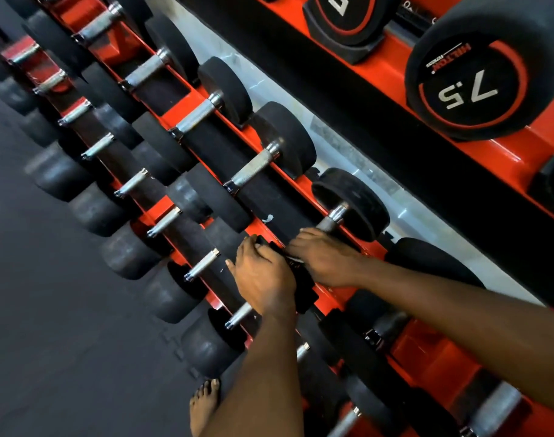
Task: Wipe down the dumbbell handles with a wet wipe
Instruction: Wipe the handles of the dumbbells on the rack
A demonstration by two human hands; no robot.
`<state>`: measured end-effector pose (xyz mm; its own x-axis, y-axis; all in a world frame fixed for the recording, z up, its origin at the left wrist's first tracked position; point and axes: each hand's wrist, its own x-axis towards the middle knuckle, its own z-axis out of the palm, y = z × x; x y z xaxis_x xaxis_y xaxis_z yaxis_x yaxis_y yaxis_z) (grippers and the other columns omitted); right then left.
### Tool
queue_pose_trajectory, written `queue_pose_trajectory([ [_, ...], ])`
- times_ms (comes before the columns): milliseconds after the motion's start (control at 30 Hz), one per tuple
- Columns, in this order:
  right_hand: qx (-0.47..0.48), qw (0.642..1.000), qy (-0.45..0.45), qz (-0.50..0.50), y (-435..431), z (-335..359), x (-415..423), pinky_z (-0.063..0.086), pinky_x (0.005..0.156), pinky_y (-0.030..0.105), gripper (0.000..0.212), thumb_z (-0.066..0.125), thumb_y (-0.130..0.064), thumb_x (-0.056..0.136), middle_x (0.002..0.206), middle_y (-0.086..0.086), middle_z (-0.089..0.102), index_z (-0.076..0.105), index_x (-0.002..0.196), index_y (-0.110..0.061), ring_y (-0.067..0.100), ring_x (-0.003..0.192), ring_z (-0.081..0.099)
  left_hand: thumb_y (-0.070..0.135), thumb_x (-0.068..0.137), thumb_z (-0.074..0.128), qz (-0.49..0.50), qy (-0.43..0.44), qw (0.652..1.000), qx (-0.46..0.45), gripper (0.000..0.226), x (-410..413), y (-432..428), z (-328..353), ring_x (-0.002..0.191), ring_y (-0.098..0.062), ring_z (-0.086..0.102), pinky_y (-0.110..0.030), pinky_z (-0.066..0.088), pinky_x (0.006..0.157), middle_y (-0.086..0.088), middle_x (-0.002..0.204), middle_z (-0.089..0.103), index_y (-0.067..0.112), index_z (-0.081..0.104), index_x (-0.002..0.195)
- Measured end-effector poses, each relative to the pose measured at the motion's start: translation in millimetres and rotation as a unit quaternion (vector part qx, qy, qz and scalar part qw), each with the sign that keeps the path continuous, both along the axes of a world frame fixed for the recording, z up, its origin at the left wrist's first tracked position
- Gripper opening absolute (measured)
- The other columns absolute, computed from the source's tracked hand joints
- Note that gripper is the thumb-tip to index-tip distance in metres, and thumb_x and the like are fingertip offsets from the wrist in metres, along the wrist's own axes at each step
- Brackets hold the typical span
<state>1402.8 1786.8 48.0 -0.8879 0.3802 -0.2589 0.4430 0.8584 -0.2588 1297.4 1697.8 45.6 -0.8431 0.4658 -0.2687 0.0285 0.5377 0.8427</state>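
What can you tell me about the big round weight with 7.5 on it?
The 7.5 weight is a black, rubbery-looking round dumbbell end. Its face has a red ring, small white lettering and big white numbers that read upside down from here. It rests on the upper shelf of the red rack, at the upper right of the view.

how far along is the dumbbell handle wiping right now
Done: nothing looks wiped yet. In hand: the left grip curls over a black object on the rack, with the right grip beside it, near one handle; no wipe is plainly visible. Left: apparently every handle along both rows.
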Motion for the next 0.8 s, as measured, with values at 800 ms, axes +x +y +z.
queue_pose_trajectory([
  [800, 0.175, 0.968, -0.117, -0.138, 0.1, 13.4, 6.2, 0.021, 0.121, 0.035, 0.058, 0.041, -0.005, 0.09, 0.149, 0.009, 0.044, 0.037, 0.148, -0.01, 0.024, 0.141, 0.034, 0.028, 0.087, 0.037, 0.011, -0.008, 1.0, 0.009, 0.047, 0.2, -1.3, -3.0, 0.113, -0.03, 0.061, -0.054, 0.042, 0.109, -0.005, 0.12, 0.071, 0.017, 0.072, 0.117],
])
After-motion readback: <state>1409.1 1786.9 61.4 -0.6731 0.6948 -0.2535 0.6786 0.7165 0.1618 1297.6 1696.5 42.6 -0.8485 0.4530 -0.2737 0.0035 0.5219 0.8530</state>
